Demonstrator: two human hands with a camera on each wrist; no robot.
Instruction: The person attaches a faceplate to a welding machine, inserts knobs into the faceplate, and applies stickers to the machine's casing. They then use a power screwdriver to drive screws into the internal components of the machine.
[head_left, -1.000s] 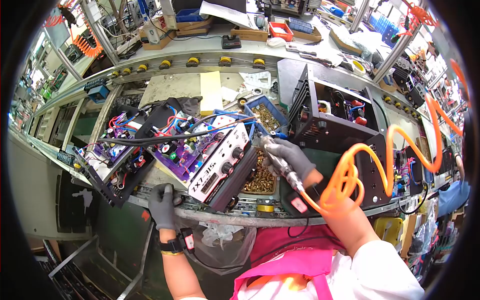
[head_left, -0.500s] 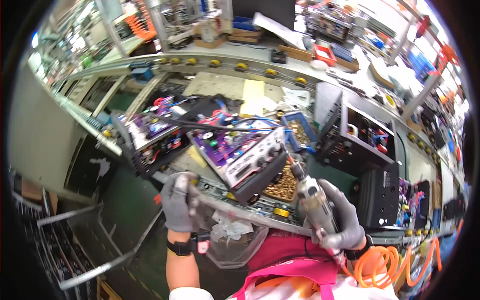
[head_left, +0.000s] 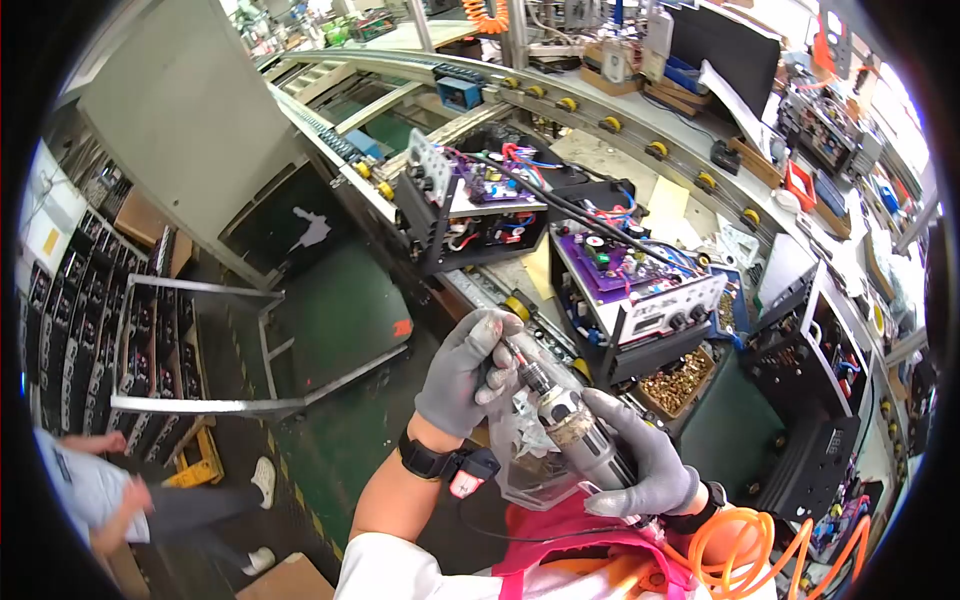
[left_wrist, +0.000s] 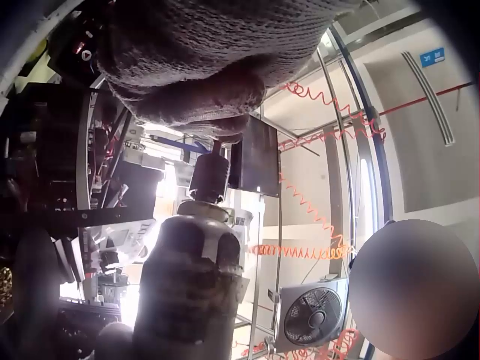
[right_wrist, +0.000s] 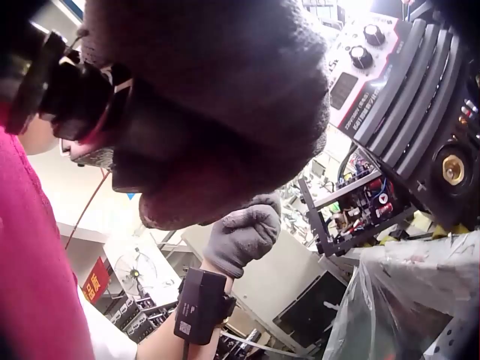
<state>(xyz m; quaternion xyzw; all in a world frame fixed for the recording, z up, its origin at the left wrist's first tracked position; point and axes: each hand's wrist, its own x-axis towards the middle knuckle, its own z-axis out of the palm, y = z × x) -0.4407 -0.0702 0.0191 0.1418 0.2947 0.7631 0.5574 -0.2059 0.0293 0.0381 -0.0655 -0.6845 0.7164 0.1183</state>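
My gloved right hand (head_left: pixel 655 465) grips a pneumatic screwdriver (head_left: pixel 580 428) by its body, its bit pointing up and left. At the bit end, my gloved left hand (head_left: pixel 462 375) has its fingers curled and pinches the tip. The left wrist view shows the chuck (left_wrist: pixel 208 178) just under the curled fingers, which hide the bit's end. A welding machine (head_left: pixel 655 318) with its purple circuit board exposed stands on the line beyond the hands. Brass-coloured screws fill a bin (head_left: pixel 676 385) beside it.
A second opened machine (head_left: pixel 480 195) stands at the left on the conveyor; a black cased one (head_left: pixel 810 350) is at the right. An orange coiled hose (head_left: pixel 750 560) trails from the tool. A clear plastic bag (head_left: pixel 520 440) hangs at the edge. Another person (head_left: pixel 100 490) is at lower left.
The head view has swung left. My right hand has drawn the screwdriver back from the screw bins toward my body, and my left hand has come off the conveyor edge to the bit.
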